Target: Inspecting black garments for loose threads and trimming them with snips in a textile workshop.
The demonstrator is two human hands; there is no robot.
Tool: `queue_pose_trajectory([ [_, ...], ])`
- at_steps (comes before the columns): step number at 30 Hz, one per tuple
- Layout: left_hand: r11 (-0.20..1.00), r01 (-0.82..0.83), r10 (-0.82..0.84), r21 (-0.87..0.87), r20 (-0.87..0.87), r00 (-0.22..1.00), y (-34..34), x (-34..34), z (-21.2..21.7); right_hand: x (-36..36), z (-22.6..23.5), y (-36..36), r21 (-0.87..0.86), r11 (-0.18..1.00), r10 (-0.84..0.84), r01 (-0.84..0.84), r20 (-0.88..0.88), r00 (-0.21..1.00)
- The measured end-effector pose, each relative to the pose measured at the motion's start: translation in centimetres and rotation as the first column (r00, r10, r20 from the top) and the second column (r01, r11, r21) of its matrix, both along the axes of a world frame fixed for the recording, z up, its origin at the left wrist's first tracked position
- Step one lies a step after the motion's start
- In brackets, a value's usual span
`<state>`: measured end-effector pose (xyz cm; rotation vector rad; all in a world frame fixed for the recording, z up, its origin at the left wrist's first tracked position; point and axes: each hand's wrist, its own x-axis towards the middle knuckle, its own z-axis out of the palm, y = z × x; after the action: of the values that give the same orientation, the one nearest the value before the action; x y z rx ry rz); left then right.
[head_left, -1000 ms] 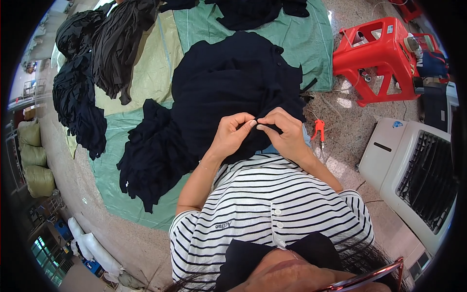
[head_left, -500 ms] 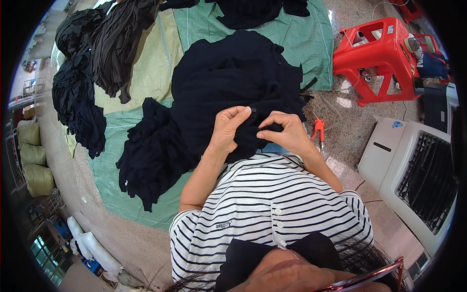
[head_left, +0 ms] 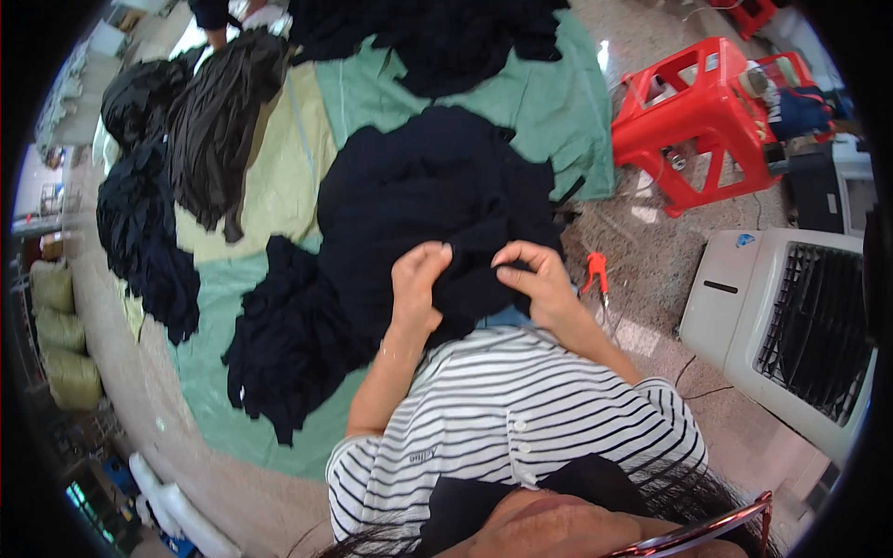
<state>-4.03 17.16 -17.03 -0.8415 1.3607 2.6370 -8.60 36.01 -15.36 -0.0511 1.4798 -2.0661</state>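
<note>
A dark navy garment [head_left: 419, 186] lies spread in front of me, its near part drawn up over my lap. My left hand [head_left: 417, 286] is closed on its cloth, with the thumb on top. Right of it, my right hand [head_left: 549, 288] bends thumb and forefinger together in a pinch at the same dark cloth. A short stretch of fabric lies between the fingertips. What exactly sits in the right pinch is hard to see, dark on dark. A bunched navy garment [head_left: 288, 339] touches the spread one on its left.
Green sheeting [head_left: 246, 428] covers the floor under the clothes. Dark garments are heaped at the far left [head_left: 228, 130] and far ahead [head_left: 437, 46]. A red stool [head_left: 688, 121], a red-handled air gun [head_left: 596, 270] and an air cooler [head_left: 726, 293] stand or lie rightward. A co-worker's arm [head_left: 217, 37] reaches in.
My hands are slightly farther apart, the left having shifted leftward from the right. A button beside my left thumb no longer shows. The whole view has tilted a little, and a co-worker's arm has appeared.
</note>
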Motion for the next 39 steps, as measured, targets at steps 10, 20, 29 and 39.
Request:
queue_pose_trajectory([
  [10,0.905,0.322,-0.352,-0.279,-0.061,0.934,-1.1,0.7,-0.2,1.0,1.5,-1.2,0.323,0.943,0.190,0.083,-0.725,0.661],
  [20,0.808,0.386,-0.470,-0.445,-0.091,0.878,-1.8,1.0,-0.2,1.3,-0.7,-1.6,0.351,0.928,0.217,0.129,-0.787,0.577],
  [29,0.835,0.276,-0.378,-0.476,-0.131,0.917,-0.5,1.9,-0.3,1.0,-1.1,-1.2,0.397,0.911,0.262,0.114,-0.769,0.583],
  [39,0.868,0.402,-0.449,-0.293,-0.113,0.887,-1.9,1.8,-0.7,0.4,-1.4,-1.2,0.259,0.964,0.182,0.060,-0.808,0.560],
])
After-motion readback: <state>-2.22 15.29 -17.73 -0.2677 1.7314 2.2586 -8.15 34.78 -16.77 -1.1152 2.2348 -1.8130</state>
